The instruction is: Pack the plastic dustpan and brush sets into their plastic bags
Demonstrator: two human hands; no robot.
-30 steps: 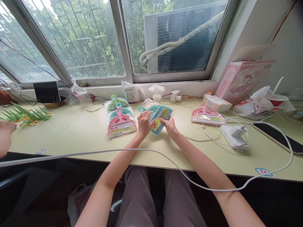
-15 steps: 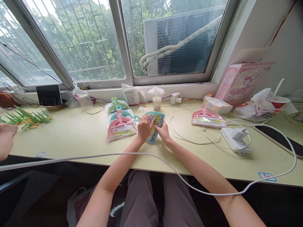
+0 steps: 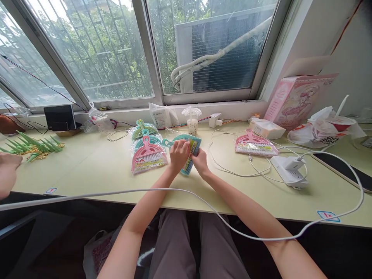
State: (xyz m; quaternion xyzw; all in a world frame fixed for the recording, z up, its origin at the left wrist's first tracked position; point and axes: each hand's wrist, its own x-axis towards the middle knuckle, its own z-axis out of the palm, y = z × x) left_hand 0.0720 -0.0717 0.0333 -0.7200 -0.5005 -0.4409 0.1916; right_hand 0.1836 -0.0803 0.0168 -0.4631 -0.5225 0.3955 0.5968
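Both of my hands are closed around a teal toy dustpan and brush set, tilted over the table. My left hand lies across its middle, fingers curled over the printed yellow label. The lower right edge is gripped by my right hand, thumb against the label. The set's handle points left and back, and its bristles show at the right and bottom. Left of my hands, several wrapped dustpan sets overlap: a pink one in front, teal and green ones behind. Another wrapped pink set lies to the right.
A long white cable crosses in front of my forearms. A power strip, a phone-like dark slab and a bagged cup are at right. A drink cup stands behind. Another person's hand is at far left, near green plastic stems.
My left hand has shifted slightly along the teal set, and the set has turned a little in my grip. The wrapped sets on the table have not moved.
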